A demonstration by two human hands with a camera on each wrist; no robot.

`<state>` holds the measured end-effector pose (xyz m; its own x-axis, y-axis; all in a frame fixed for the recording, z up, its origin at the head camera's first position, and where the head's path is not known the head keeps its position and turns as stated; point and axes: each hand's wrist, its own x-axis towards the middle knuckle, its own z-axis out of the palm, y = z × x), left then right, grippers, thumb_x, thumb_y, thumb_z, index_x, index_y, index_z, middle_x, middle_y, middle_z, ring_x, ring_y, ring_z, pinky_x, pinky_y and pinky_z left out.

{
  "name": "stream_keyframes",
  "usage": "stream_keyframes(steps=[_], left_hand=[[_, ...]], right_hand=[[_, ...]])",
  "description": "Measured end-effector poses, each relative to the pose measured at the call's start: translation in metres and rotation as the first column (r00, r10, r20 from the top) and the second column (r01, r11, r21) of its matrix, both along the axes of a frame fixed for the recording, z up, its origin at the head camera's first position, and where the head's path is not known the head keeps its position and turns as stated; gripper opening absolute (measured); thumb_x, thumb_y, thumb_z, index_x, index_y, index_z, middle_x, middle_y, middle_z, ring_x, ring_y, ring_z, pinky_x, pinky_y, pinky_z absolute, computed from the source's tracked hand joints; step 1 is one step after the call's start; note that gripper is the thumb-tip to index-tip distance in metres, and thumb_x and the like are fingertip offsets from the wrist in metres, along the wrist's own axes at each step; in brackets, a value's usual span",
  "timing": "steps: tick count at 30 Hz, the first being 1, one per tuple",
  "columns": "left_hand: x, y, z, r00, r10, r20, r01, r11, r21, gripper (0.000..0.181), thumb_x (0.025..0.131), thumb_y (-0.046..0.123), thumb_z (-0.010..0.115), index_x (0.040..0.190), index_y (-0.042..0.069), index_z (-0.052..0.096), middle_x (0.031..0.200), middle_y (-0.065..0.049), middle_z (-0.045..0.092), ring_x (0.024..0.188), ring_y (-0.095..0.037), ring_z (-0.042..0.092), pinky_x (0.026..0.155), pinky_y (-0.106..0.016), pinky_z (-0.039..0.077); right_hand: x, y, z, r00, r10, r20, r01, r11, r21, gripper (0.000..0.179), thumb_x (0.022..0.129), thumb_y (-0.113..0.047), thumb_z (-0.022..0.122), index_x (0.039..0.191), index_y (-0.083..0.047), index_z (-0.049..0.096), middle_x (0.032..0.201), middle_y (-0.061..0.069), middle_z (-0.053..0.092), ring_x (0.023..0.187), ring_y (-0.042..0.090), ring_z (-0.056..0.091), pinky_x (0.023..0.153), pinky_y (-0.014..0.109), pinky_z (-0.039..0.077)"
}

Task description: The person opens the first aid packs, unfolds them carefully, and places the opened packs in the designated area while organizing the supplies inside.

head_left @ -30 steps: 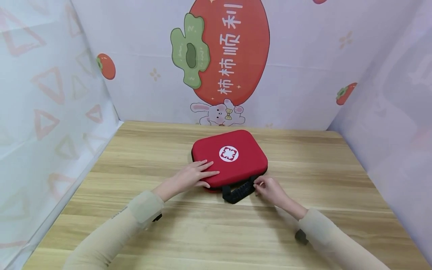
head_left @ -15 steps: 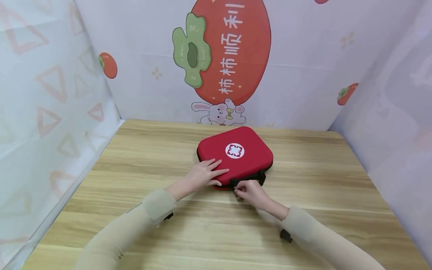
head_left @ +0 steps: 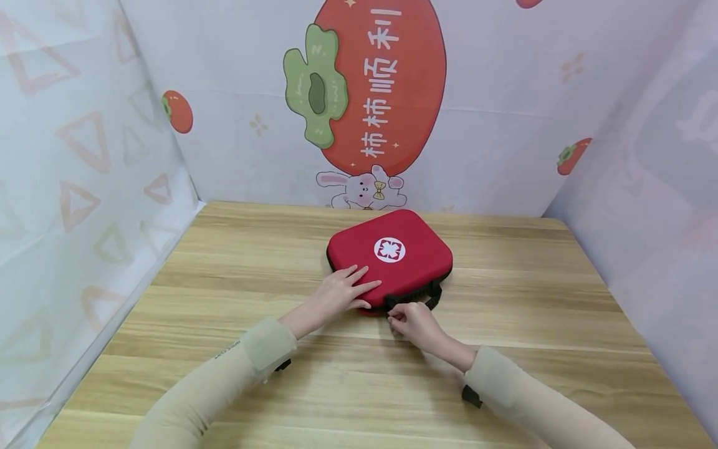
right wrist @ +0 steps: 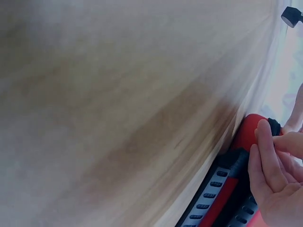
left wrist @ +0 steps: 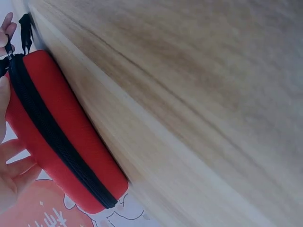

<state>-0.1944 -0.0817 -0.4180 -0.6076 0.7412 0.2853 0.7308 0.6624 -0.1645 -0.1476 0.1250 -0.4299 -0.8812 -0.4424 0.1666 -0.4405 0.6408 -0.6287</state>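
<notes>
Red case point(head_left: 412, 271): one, zip-up, flat on the worktop point(head_left: 359, 386), lid down, white round emblem point(head_left: 389, 250) uppermost, black handle point(head_left: 435, 294) on the near side.

Left hand point(head_left: 331, 294): laid over the case's near-left corner, fingers point(head_left: 367, 287) straight and spread on the lid, gripping nothing; apparently steadying.

Right hand point(head_left: 416, 321): at the near side, by the left end of the handle; fingers point(right wrist: 268, 158) pinching the zip pull point(left wrist: 8, 45).

Zip point(left wrist: 49, 127): black band; teeth look joined along the side seen from the left wrist; condition behind the right hand hidden.

Step in hand, as judged: working the zip near that corner; opening or closing cannot be told.

Next move, as judged: calls for a firm pinch and a pull along the seam, handle kept clear, lid held steady.
</notes>
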Motion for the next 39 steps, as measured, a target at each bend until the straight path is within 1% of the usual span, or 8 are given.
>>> stream_keyframes(steps=[7,11,15,22,28,30,32,39], left_hand=[[0.000,0.006,0.000,1.000,0.024,-0.008,-0.024,0.999,-0.022,0.051,0.081,0.049,0.054,0.128,0.030,0.048,0.126,-0.007,0.051,0.113,-0.025,0.048,0.092,-0.030,0.040],[-0.007,0.004,0.002,0.988,0.013,0.154,-0.016,1.000,0.015,0.050,0.082,0.047,0.054,0.128,0.030,0.048,0.129,-0.007,0.047,0.116,-0.025,0.042,0.097,-0.034,0.034],[-0.025,-0.004,0.006,0.932,0.002,0.364,-0.040,0.995,0.097,0.049,0.082,0.047,0.054,0.126,0.026,0.051,0.134,-0.012,0.040,0.122,-0.029,0.033,0.101,-0.043,0.025],[-0.068,-0.026,0.005,0.853,0.144,0.501,-0.255,0.954,0.160,0.052,0.081,0.049,0.055,0.128,0.026,0.049,0.142,-0.017,0.023,0.128,-0.037,0.021,0.102,-0.050,0.021],[-0.084,-0.030,0.002,0.752,0.067,0.656,-0.344,0.888,0.304,0.053,0.078,0.043,0.063,0.126,0.022,0.052,0.138,-0.020,0.025,0.123,-0.034,0.028,0.098,-0.046,0.028],[-0.084,-0.029,0.002,0.733,0.048,0.679,-0.367,0.868,0.335,0.051,0.078,0.041,0.064,0.123,0.021,0.054,0.134,-0.020,0.028,0.121,-0.034,0.029,0.097,-0.046,0.031],[-0.082,-0.028,0.002,0.742,0.053,0.669,-0.375,0.860,0.347,0.047,0.079,0.040,0.063,0.121,0.021,0.056,0.127,-0.020,0.032,0.116,-0.032,0.033,0.094,-0.044,0.033],[-0.058,-0.030,-0.004,0.843,0.059,0.534,-0.297,0.880,0.371,0.035,0.083,0.031,0.060,0.116,0.018,0.060,0.096,-0.013,0.039,0.089,-0.023,0.038,0.073,-0.032,0.037]], right_hand=[[0.001,-0.010,0.001,1.000,0.025,-0.005,-0.025,0.999,0.025,0.007,0.079,-0.002,0.062,0.082,0.002,0.066,0.070,0.003,0.065,0.064,0.010,0.061,0.055,0.016,0.046],[0.000,-0.010,0.003,1.000,0.026,0.008,-0.026,0.999,0.021,0.005,0.079,-0.003,0.062,0.082,0.000,0.066,0.068,0.002,0.064,0.060,0.008,0.058,0.054,0.016,0.045],[-0.003,-0.006,0.002,0.999,0.038,0.023,-0.038,0.999,-0.010,0.005,0.079,-0.002,0.062,0.082,0.000,0.066,0.066,0.001,0.063,0.058,0.006,0.057,0.053,0.015,0.045],[-0.005,-0.004,-0.002,0.996,0.052,0.073,-0.047,0.997,-0.064,0.004,0.080,-0.001,0.061,0.082,0.001,0.064,0.070,0.004,0.064,0.062,0.012,0.061,0.055,0.016,0.046],[-0.006,0.001,-0.003,0.997,0.057,0.055,-0.053,0.996,-0.066,0.004,0.081,-0.001,0.060,0.083,0.000,0.063,0.074,0.004,0.064,0.067,0.012,0.062,0.060,0.018,0.048],[-0.007,0.005,-0.003,0.998,0.054,0.037,-0.052,0.997,-0.056,0.004,0.082,-0.002,0.060,0.083,-0.001,0.063,0.076,0.003,0.065,0.070,0.012,0.062,0.063,0.019,0.048],[-0.008,0.011,-0.002,0.998,0.049,0.026,-0.047,0.998,-0.047,0.004,0.081,-0.002,0.060,0.083,-0.001,0.063,0.077,0.003,0.065,0.072,0.012,0.061,0.065,0.020,0.049],[-0.015,0.050,-0.002,1.000,0.021,0.018,-0.021,0.999,-0.031,0.004,0.082,0.001,0.059,0.083,0.001,0.063,0.081,0.007,0.064,0.078,0.018,0.061,0.068,0.027,0.050]])
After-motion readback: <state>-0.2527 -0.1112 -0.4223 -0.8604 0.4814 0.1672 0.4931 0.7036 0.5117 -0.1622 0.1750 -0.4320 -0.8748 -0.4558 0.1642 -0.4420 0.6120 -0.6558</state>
